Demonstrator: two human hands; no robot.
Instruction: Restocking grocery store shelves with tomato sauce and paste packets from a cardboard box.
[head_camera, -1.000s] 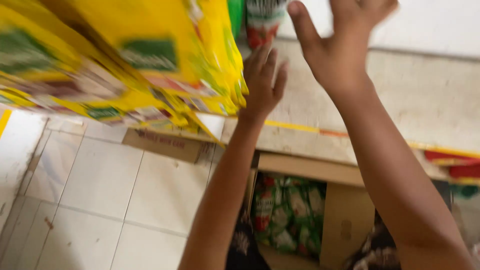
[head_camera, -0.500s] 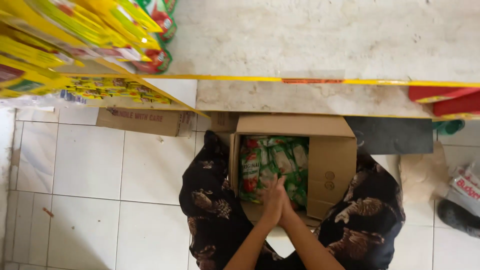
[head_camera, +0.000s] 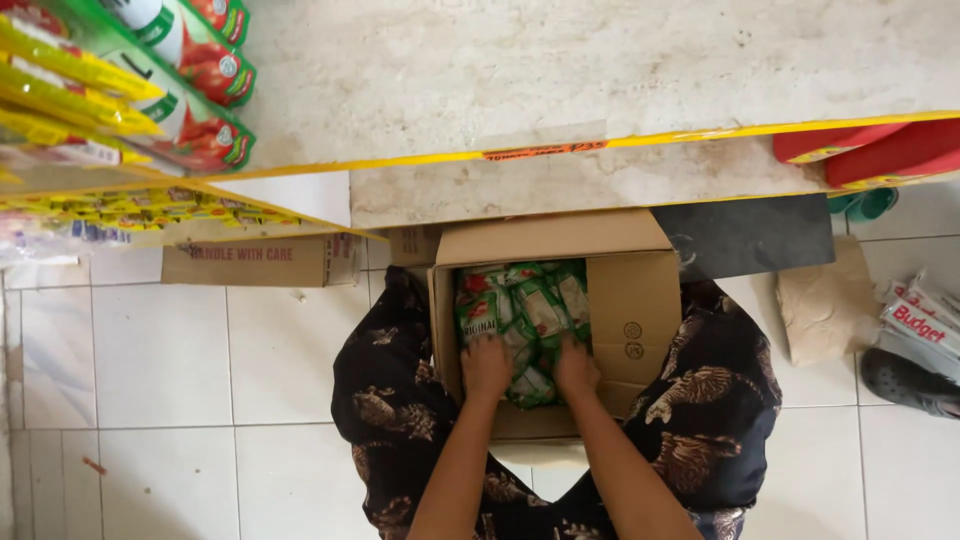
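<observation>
A pale stone shelf (head_camera: 600, 70) with a yellow front edge spans the top of the view, and a second shelf board lies just below it. Beneath them is a white tiled floor (head_camera: 150, 370), where the person sits or crouches in dark patterned clothing (head_camera: 400, 410) with an open cardboard box (head_camera: 635, 320) between the knees. The box flaps are folded out, and its left half is filled with green and red packets (head_camera: 520, 300) packed close together. Both hands are down inside the box on top of these packets: the left hand (head_camera: 487, 365) rests on the near left part of the pile, the right hand (head_camera: 577, 367) just beside it on the near right, fingers curled down onto the packets between and under them. Whether either hand has actually closed around a packet cannot be told. At upper left, yellow packs (head_camera: 70, 85) and green and red pouches (head_camera: 190, 70) sit on the shelf.
</observation>
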